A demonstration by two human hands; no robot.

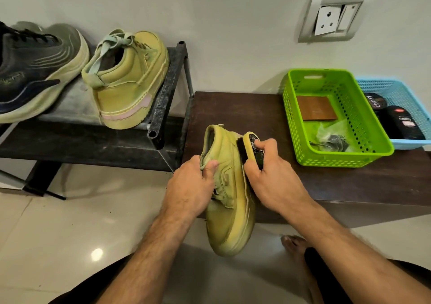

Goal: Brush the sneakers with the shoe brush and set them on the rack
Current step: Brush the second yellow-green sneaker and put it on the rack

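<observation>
The person sat low, holding one tan sneaker [227, 191] out over the near edge of a dark bench [245, 114], toe pointing back toward them. The left hand [190, 187] gripped it at the collar, fingers curled round the upper and thumb pressed on the side near the laces. The right hand [268, 175] was wrapped round the brush [253, 148], thumb on one edge and fingers across its labelled back, bristles pressed against the sneaker's right side near the heel.

The other tan sneaker [127, 79] already stood on the rack [168, 86] to the left, heel toward the room, at the rack's right end. Just left of it sat a dark running shoe [35, 70] with a pale sole.

Farther right on the bench was a green basket [338, 117] holding a brown wallet-like thing [316, 107] and a crumpled plastic bag [331, 135]. Touching its right side, a blue basket [401, 107] held black polish containers [401, 123]. A socket plate [335, 16] hung on the wall above. A bare foot [295, 243] rested on the tile floor [70, 233] under the right forearm.
</observation>
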